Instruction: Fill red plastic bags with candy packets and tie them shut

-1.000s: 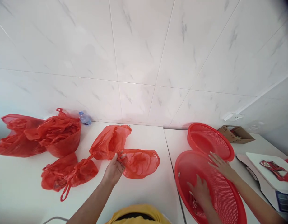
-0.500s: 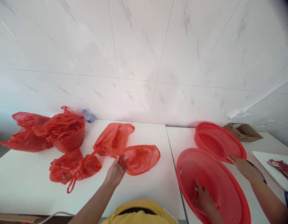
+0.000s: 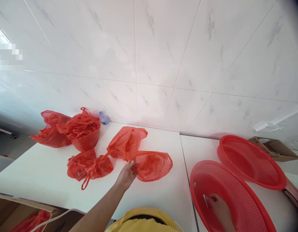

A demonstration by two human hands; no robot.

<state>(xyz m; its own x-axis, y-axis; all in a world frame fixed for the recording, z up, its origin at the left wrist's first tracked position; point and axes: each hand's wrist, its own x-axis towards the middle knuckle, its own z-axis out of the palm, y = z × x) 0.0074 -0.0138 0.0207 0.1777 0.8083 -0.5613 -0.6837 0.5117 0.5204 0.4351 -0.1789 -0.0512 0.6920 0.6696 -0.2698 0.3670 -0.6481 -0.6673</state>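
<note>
My left hand (image 3: 128, 175) is closed on the gathered edge of a red plastic bag (image 3: 153, 166), whose mouth spreads open to the right. Touching it behind is another part of thin red plastic bag (image 3: 127, 141). Inside the near red plastic basket (image 3: 236, 185), my right hand (image 3: 220, 206) pinches a small, thin white piece (image 3: 205, 201); its exact kind is unclear. A tied red bag (image 3: 89, 166) with a loop handle lies left of my left hand.
Two full red bags (image 3: 83, 132) stand at the back left beside a small plastic bottle (image 3: 104, 118). A second red basket (image 3: 250, 161) sits behind the near one, with a cardboard box (image 3: 275, 148) beyond. Lower left, an open carton (image 3: 9, 206) holds red plastic.
My right hand has lifted slightly with the white piece between its fingers. Another person's hand has left the back basket, which has shifted right and forward. My view has turned left.
</note>
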